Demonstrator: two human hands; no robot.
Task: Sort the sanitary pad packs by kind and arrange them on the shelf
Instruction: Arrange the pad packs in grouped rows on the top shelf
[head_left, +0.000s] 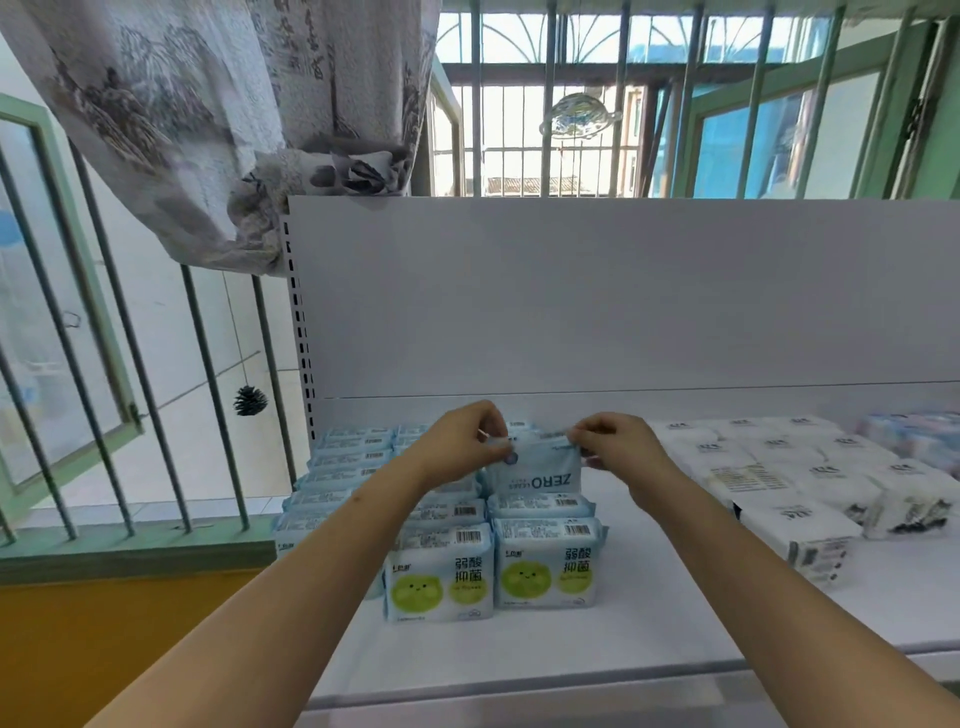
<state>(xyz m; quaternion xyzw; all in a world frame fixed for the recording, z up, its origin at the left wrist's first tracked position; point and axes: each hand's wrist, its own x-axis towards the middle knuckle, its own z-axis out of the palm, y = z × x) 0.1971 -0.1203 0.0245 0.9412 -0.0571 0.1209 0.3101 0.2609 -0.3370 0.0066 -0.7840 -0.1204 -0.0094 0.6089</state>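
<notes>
- Both hands hold one light-blue pack (535, 470) by its top edge, its "ZERO" print upside down to the camera; the left hand (465, 444) pinches the left corner, the right hand (618, 441) the right corner, fingers curled.
- The held pack sits in the far part of the right-hand blue row, above the white shelf (649, 623).
- The shelf's left part carries rows of blue packs (343, 467), standing upright; the two nearest packs (491, 571) show green round faces.
- To the right, well apart across bare shelf, lie white packs (779, 467) in rows.
- At the far right edge sits a blurred stack of pastel packs (914, 431).
- A patterned curtain (208, 119) hangs above the shelf's left corner.
</notes>
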